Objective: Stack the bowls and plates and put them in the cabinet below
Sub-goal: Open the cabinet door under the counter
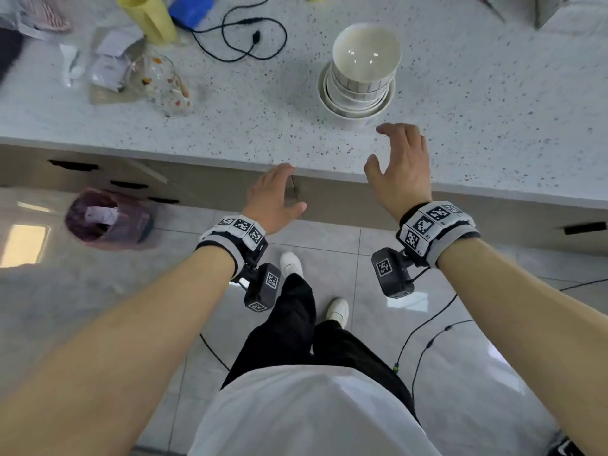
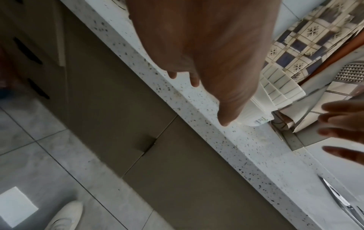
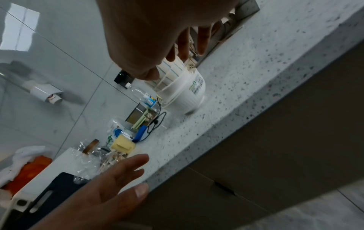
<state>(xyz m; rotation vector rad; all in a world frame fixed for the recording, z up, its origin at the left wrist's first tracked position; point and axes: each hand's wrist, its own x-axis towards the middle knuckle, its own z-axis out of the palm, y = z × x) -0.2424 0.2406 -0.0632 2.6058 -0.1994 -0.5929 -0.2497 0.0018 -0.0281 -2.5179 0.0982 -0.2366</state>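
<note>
Grip: both hands were spread and held nothing; the right hand (image 1: 399,166) hovered over the counter edge with fingers fanned and gently bent, the left hand (image 1: 274,199) reached flat-fingered in front of the cabinet face.
Stack: the nested white ribbed ceramic bowls (image 1: 360,80) stood upright on the white speckled stone countertop (image 1: 230,126), at about 12 o'clock from the right hand and near it, not touching.
Why so placed: nesting made one load, probably so a single two-handed lift would serve; no separate plates could be told apart.
Right hand's aim: its open shape matched the stack's width, likely readying to cup the lowest bowl.
Cabinet: the flat taupe cabinet doors (image 2: 122,109) below were closed, their seam at about 1 o'clock from the left hand.
Left hand's aim: likely heading to the seam to open a door, though that was only a guess.
Clutter: a clear glass pitcher with coloured dots (image 1: 161,83) and a black cable (image 1: 250,37) lay at about 10 o'clock, well apart from the stack.
</note>
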